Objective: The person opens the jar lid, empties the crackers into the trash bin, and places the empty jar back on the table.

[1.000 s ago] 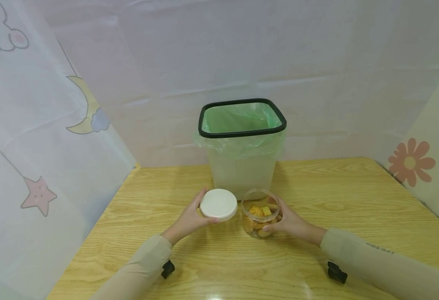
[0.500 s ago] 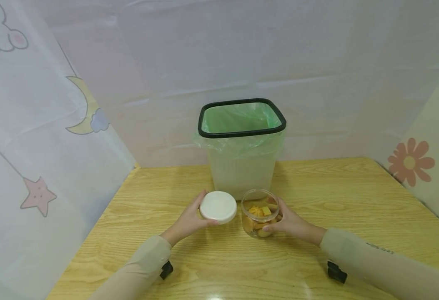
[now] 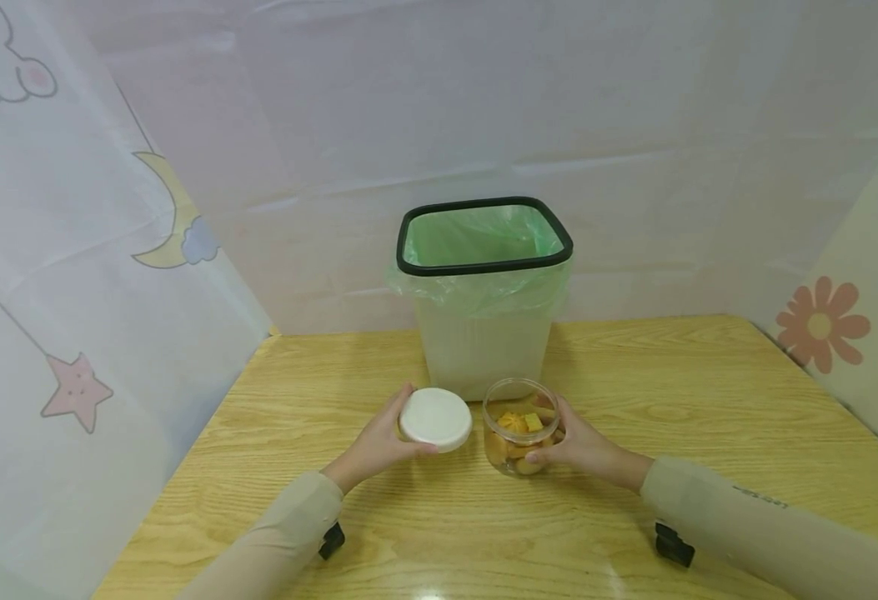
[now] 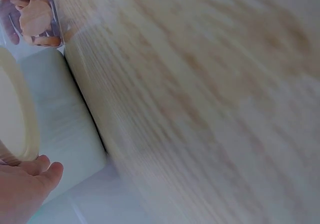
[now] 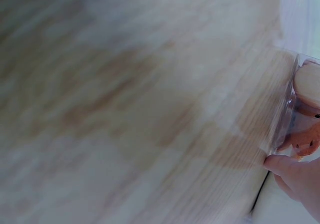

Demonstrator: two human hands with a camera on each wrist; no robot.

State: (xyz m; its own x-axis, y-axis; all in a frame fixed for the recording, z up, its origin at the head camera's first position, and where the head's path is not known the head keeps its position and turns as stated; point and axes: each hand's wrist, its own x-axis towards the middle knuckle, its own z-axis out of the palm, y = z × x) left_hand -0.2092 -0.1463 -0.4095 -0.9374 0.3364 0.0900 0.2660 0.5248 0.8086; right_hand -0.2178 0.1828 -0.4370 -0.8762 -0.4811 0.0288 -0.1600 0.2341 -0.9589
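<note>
While a round white lid (image 3: 435, 419) is pinched at its nine-o'clock edge by the left hand (image 3: 378, 444) in the head view, a clear jar (image 3: 509, 446) of biscuits (image 3: 515, 422), at the lid's three o'clock, is gripped by the right hand (image 3: 583, 450); lined waste bin (image 3: 484, 346) set at their twelve o'clock. Left wrist: lid shown at nine o'clock, jar at ten. Right wrist: jar at three.

Left hand (image 3: 380, 440) grips a white lid (image 3: 436, 418) — right hand (image 3: 579, 447), a clear jar (image 3: 494, 442).
</note>
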